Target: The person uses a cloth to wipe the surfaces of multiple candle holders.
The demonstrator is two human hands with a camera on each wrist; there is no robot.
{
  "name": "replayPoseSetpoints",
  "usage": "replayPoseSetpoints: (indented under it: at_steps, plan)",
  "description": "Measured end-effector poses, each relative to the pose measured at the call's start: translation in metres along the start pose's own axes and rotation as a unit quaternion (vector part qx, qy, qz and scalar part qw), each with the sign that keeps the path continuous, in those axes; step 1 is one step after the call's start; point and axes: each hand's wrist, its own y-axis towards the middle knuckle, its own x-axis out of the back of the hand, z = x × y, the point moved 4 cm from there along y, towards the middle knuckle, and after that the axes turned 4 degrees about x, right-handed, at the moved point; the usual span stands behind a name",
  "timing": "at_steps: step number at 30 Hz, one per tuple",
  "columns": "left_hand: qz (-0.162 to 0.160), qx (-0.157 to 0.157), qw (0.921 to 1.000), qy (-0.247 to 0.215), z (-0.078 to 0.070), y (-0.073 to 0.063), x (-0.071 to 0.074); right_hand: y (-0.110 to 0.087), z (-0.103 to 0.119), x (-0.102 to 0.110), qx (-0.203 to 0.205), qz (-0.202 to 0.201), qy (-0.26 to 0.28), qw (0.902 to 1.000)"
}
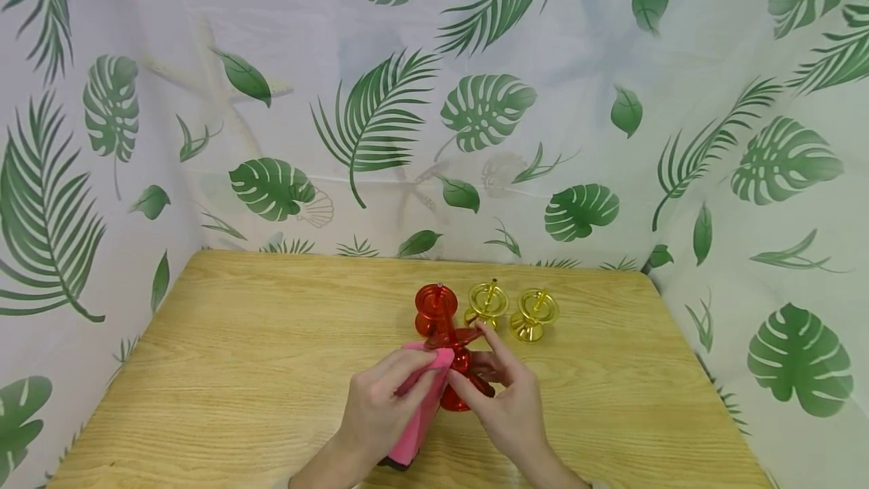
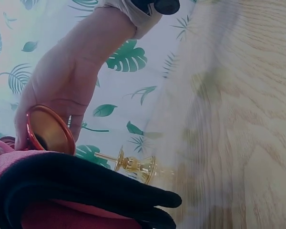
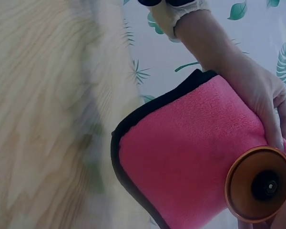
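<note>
A shiny red candle holder [image 1: 462, 359], with a spike on top and a flared foot, is held tilted above the table by my right hand [image 1: 512, 406]. My left hand [image 1: 376, 398] pinches a folded pink cloth [image 1: 417, 429] with a dark border and brings it against the holder's stem, just under the dish. In the right wrist view the cloth [image 3: 190, 152] hangs beside the holder's round hollow foot [image 3: 257, 183]. That foot [image 2: 50, 129] also faces the left wrist camera, while the cloth's dark edge [image 2: 86, 179] covers much of the rest.
Behind the hands stand another red candle holder [image 1: 436, 299] and two gold candle holders, one in the middle [image 1: 487, 299] and one to the right [image 1: 536, 315]. The wooden table [image 1: 237, 353] ends at a leaf-printed curtain [image 1: 407, 210] on the back and sides.
</note>
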Motion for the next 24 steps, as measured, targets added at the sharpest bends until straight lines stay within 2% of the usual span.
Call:
replayPoseSetpoints:
  at_steps: [5, 8, 11, 13, 18, 24]
  plan:
    - [-0.007, -0.005, 1.0000, -0.006, 0.002, 0.000, 0.002, 0.001, -0.002, 0.001, -0.061, 0.026, 0.058, 0.9962]
    - [-0.012, -0.001, 0.9998, -0.018, 0.005, -0.001, 0.002, 0.001, -0.004, 0.001, -0.107, 0.042, 0.097, 0.9886]
    - [-0.009, 0.017, 0.9994, -0.027, 0.008, -0.002, 0.001, 0.001, -0.003, 0.003, -0.136, 0.053, 0.132, 0.9805]
    - [-0.007, 0.028, 0.9994, -0.021, 0.011, -0.004, 0.001, 0.001, -0.001, 0.004, -0.139, 0.060, 0.149, 0.9772]
    - [0.000, 0.045, 0.9990, 0.002, 0.015, -0.007, 0.002, 0.001, 0.005, 0.006, -0.116, 0.080, 0.172, 0.9750]
    - [0.005, 0.044, 0.9989, -0.016, 0.012, -0.007, 0.003, 0.001, 0.005, 0.008, -0.116, 0.069, 0.130, 0.9823]
